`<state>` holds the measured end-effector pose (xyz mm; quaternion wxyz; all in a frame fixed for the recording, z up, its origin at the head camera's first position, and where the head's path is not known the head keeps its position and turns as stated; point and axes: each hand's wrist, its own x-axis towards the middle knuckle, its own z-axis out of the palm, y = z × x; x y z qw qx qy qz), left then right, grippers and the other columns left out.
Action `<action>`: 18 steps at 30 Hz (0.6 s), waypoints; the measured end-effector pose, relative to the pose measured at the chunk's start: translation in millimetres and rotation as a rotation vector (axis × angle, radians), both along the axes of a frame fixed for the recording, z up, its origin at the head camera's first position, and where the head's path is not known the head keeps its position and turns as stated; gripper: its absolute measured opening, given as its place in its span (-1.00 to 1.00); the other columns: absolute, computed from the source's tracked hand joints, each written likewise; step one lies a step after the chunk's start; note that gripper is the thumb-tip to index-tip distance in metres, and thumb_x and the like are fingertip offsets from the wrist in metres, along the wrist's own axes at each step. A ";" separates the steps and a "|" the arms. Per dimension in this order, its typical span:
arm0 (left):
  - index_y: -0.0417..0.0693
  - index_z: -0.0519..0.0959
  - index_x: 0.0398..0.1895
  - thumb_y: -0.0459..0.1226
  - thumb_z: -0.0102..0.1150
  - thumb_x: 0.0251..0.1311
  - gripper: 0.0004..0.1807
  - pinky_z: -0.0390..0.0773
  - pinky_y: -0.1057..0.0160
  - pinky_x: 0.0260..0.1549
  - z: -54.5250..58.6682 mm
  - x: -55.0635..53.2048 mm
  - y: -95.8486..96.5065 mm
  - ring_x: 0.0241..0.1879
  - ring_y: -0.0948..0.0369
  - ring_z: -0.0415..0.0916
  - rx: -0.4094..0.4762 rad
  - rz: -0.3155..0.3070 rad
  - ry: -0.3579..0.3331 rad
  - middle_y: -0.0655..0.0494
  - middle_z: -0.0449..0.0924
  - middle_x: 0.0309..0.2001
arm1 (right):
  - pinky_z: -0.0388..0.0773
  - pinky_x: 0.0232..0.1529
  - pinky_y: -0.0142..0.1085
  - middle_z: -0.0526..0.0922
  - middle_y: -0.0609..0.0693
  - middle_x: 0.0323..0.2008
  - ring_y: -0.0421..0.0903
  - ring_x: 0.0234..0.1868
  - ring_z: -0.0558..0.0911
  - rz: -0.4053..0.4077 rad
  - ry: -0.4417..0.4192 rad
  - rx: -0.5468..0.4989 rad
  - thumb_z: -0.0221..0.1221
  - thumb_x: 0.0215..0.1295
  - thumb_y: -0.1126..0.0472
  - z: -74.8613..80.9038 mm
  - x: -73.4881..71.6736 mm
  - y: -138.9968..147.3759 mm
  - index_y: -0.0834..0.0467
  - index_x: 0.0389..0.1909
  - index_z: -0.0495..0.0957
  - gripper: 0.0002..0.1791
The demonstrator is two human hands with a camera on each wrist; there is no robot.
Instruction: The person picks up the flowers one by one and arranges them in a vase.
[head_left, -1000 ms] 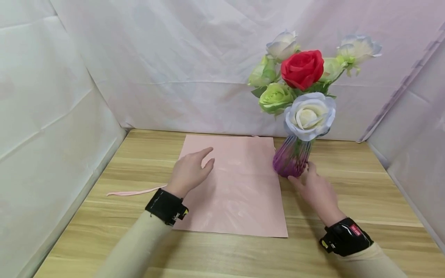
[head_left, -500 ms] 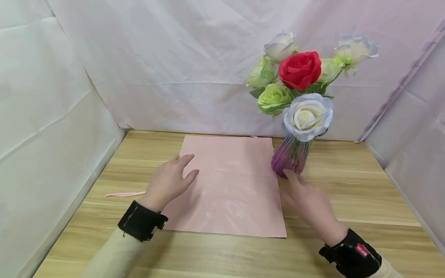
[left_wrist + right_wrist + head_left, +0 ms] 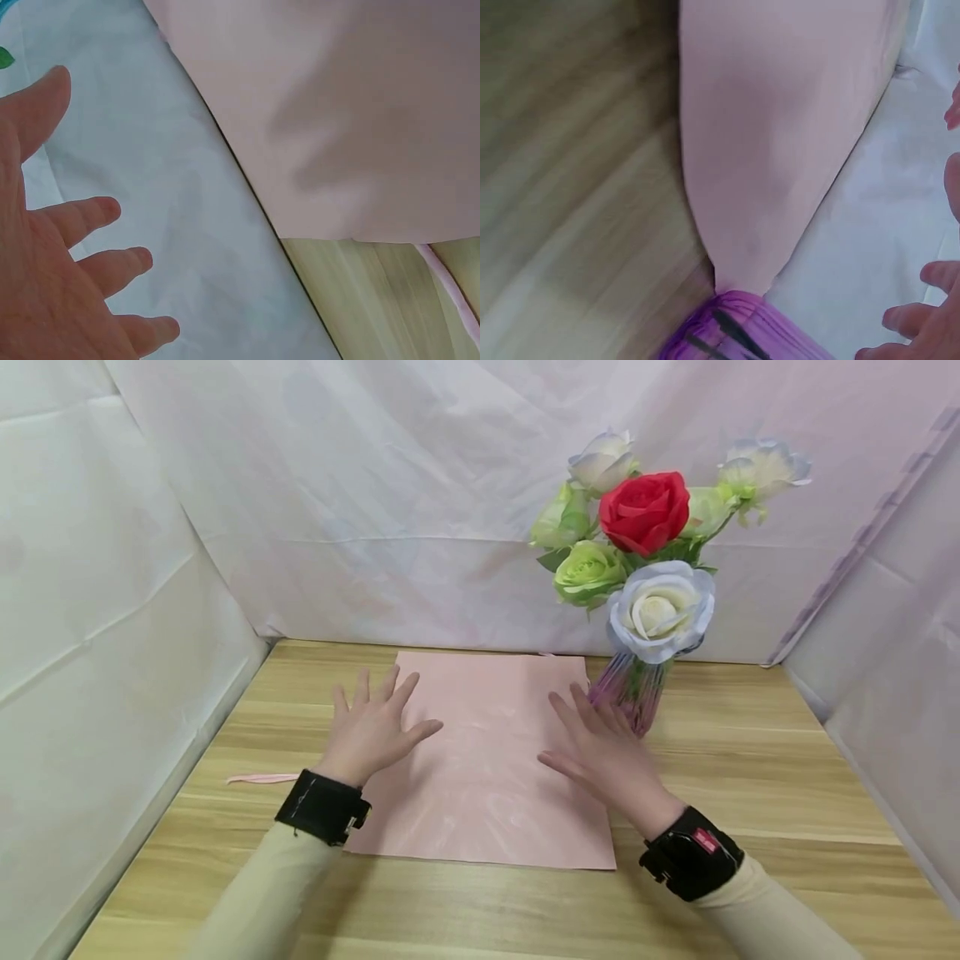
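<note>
A flat pink sheet (image 3: 487,785), perhaps a bag laid flat, lies on the wooden table with a pink ribbon (image 3: 262,778) sticking out at its left. My left hand (image 3: 371,733) hovers over the sheet's left edge, fingers spread and holding nothing. Over the right edge is my right hand (image 3: 606,756), also spread and without anything in it. It partly hides the purple glass vase (image 3: 643,703), which stands by the sheet's right edge. In the right wrist view the vase (image 3: 742,326) shows at the bottom, apart from the fingertips (image 3: 904,319).
The vase bears a red rose (image 3: 645,514), a blue-white rose (image 3: 660,610), a green rose (image 3: 588,572) and several paler ones. White cloth walls (image 3: 337,527) close off the back and both sides. Bare wood (image 3: 765,777) lies right of the vase.
My right hand has left the vase's base and moved left over the pink sheet, its fingers spreading. My left hand has shifted left and fanned out its fingers. The vase stays in place.
</note>
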<state>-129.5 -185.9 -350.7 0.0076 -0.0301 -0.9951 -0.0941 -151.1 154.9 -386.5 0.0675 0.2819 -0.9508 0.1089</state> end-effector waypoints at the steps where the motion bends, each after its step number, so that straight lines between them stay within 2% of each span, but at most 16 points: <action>1: 0.12 0.14 0.63 0.40 0.00 0.29 -0.03 -0.29 -0.56 0.36 -2.0 -3.0 -0.2 0.56 -0.40 -0.22 -0.005 0.007 -0.004 -0.14 0.01 0.62 | 0.14 0.43 0.34 0.10 0.32 0.57 0.44 0.53 0.11 0.011 0.012 0.004 0.09 0.42 -0.36 -0.2 -2.1 -3.1 0.04 0.61 0.12 -0.09; 5: 0.18 0.13 0.63 0.45 -0.04 0.27 -0.02 -0.34 -0.60 0.32 -9.6 -13.6 -1.2 0.56 -0.40 -0.26 -0.034 0.035 -0.007 -0.10 -0.04 0.64 | 0.02 0.49 0.31 0.13 0.30 0.56 0.41 0.57 0.01 0.039 0.053 0.003 0.14 0.41 -0.33 -1.8 -12.3 -16.4 0.00 0.60 0.17 -0.12; 9: 0.21 0.13 0.63 0.48 -0.08 0.26 -0.01 -0.42 -0.61 0.30 -15.8 -20.1 -1.0 0.57 -0.41 -0.32 -0.032 0.052 -0.027 -0.10 -0.09 0.65 | -0.06 0.51 0.31 0.14 0.24 0.57 0.39 0.58 -0.03 0.015 0.069 0.020 0.14 0.40 -0.34 -5.1 -24.1 -27.9 -0.08 0.60 0.17 -0.13; 14: 0.22 0.12 0.63 0.47 -0.08 0.26 -0.02 -0.44 -0.62 0.29 -20.7 -23.6 -1.3 0.57 -0.40 -0.34 -0.037 0.072 -0.043 -0.11 -0.12 0.65 | -0.09 0.49 0.37 0.12 0.21 0.59 0.43 0.58 -0.09 -0.027 0.054 0.033 0.15 0.37 -0.36 -9.3 -33.9 -36.8 -0.16 0.60 0.16 -0.13; 18: 0.21 0.16 0.62 0.47 -0.05 0.26 -0.02 -0.44 -0.61 0.30 -23.4 -23.1 -3.3 0.57 -0.40 -0.35 -0.027 0.085 -0.033 -0.10 -0.13 0.65 | -0.02 0.44 0.43 0.14 0.22 0.57 0.49 0.55 -0.05 -0.061 0.087 0.058 0.17 0.35 -0.38 -9.7 -36.7 -39.5 -0.16 0.59 0.19 -0.13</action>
